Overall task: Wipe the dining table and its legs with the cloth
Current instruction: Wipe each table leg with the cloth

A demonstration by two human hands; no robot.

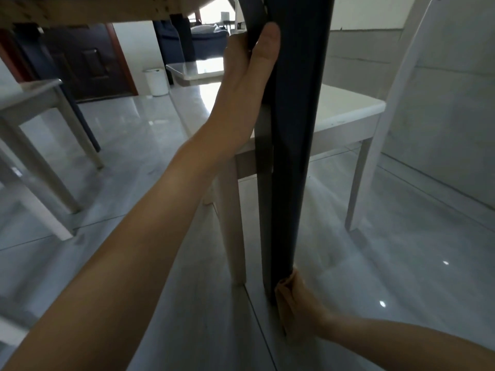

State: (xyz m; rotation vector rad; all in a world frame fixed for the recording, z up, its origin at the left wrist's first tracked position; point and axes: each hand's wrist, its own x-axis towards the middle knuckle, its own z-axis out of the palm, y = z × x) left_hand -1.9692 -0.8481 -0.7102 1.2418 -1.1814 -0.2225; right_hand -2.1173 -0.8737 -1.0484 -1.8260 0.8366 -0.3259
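One white chair (348,111) behind table leg (294,156).

No words to read here

No words, numbers, brand names or signs can be read anywhere in the picture. The only thing that looks like a label is a small white tag (240,26) near the top middle of the frame, just left of the dark table leg (294,129). It has a little dark mark on it, but the mark is too small and blurry to read. I cannot tell what the tag is stuck on.
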